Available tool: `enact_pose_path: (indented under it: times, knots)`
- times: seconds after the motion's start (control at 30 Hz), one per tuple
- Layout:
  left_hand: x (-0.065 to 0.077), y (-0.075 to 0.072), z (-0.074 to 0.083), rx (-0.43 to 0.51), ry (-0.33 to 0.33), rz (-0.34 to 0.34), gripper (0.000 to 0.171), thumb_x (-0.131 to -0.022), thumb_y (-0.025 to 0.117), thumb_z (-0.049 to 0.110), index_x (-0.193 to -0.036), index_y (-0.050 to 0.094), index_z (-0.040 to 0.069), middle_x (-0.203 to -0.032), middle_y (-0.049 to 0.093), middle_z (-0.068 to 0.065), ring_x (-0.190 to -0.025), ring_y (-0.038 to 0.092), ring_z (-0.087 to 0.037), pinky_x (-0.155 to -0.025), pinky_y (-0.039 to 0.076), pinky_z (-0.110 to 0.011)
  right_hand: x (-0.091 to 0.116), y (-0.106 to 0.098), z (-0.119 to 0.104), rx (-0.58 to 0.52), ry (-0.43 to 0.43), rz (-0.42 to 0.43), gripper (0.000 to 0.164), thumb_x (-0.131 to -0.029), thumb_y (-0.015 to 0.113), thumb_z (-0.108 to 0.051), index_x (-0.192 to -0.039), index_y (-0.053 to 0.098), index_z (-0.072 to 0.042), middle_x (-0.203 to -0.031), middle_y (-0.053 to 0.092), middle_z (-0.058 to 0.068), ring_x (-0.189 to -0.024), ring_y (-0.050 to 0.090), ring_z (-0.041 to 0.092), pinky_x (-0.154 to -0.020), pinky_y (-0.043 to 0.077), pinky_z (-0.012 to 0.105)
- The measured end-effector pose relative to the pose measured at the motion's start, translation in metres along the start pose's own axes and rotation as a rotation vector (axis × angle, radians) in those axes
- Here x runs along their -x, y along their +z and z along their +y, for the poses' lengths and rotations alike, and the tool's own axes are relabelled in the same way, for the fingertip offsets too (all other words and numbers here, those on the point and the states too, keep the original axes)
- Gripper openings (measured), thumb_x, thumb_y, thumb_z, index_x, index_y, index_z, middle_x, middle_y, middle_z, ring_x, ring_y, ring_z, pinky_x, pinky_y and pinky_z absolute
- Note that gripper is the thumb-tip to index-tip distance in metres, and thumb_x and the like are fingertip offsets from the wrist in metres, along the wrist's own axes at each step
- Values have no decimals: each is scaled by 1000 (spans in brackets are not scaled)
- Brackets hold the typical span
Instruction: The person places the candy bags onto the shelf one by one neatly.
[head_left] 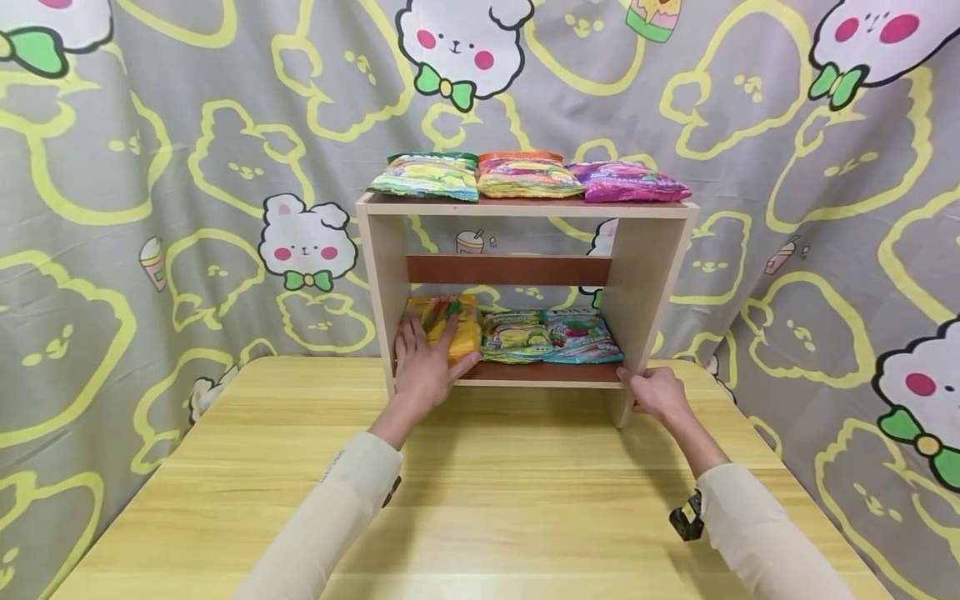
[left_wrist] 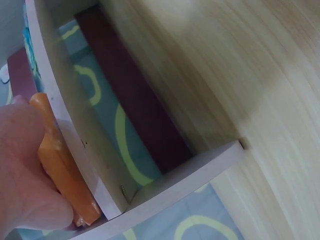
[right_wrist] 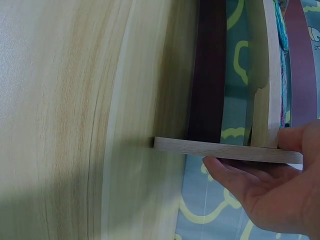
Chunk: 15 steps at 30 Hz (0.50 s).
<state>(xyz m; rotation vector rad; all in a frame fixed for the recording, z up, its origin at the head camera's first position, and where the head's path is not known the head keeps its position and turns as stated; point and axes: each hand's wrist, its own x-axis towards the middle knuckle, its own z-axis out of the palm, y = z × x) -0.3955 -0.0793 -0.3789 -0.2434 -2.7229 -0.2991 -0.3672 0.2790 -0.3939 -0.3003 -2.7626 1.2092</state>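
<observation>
On the lower board of a small two-tier shelf (head_left: 528,210) sits a yellow-orange snack bag (head_left: 467,333) at the left end. My left hand (head_left: 426,367) lies over its front with fingers spread, the thumb toward the bag's right side. In the left wrist view the orange front of the bag (left_wrist: 62,172) shows between the hand and the board's edge. Low on the shelf's right side panel (head_left: 651,292), my right hand (head_left: 656,392) pinches the front edge. The right wrist view has the thumb inside that panel (right_wrist: 225,149) and the fingers outside it.
Beside the yellow bag lie a green-yellow bag (head_left: 516,337) and a teal bag (head_left: 577,337). Along the top are a green bag (head_left: 427,177), an orange bag (head_left: 527,175) and a purple bag (head_left: 628,182). The shelf stands on a wooden table (head_left: 517,500) before a patterned curtain (head_left: 225,192).
</observation>
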Motion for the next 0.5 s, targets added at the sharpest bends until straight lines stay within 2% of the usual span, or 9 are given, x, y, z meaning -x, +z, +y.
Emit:
enact_pose_path:
  times: [0.3,0.5]
  knots:
    - [-1,0,-1,13,16,-13,76,-89,36,70,-151,25,27,-149,8,-38,-140,6,-48,-113,10,-60,-2,-1,1,18,-11,-6,55,-93,50,-44,-103,67,8,-88,69,20,-66,69,21,-61,49,28]
    - [-1,-8,-1,46,47,12,83,-89,42,68,-151,26,16,-149,14,-37,-139,10,-49,-112,14,-60,-1,-2,3,27,-7,-7,55,-93,50,-44,-102,67,8,-88,69,21,-71,70,26,-60,48,28]
